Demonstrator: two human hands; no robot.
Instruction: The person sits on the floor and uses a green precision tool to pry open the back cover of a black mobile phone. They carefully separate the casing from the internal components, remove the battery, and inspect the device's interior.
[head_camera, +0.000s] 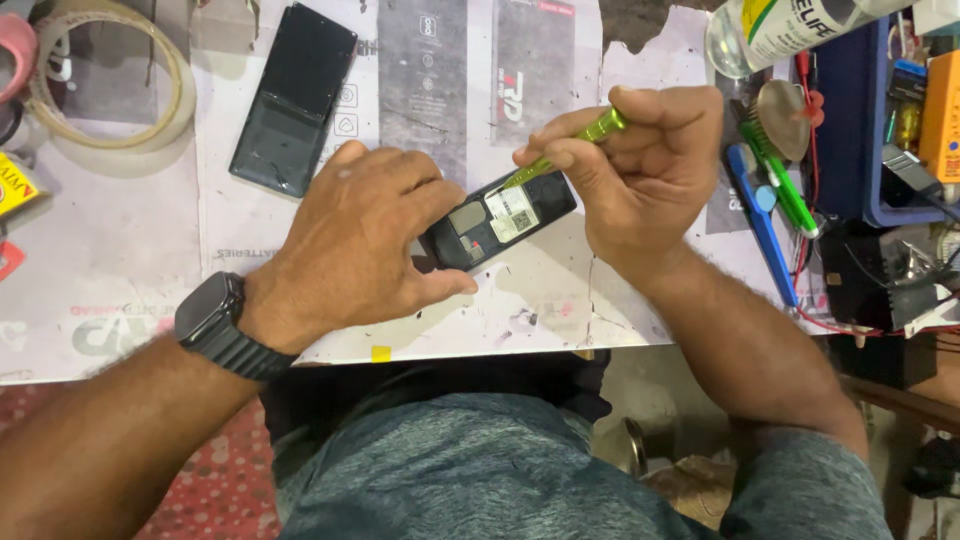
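Your left hand (365, 245) pressing down the flat black opened phone (497, 219) (glossy, label-patched), your right hand (640, 170) pinching a slim green metal screwdriver (570, 146), scuffed white desk (120, 250).

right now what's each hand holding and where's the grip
The right hand pinches a green screwdriver near its upper handle. The left hand grips the left end of the opened phone.

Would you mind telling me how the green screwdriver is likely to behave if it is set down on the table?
The green screwdriver looks slim, stiff and probably light, since right hand pinches it with fingertips. Its round shaft may roll across the flat table.
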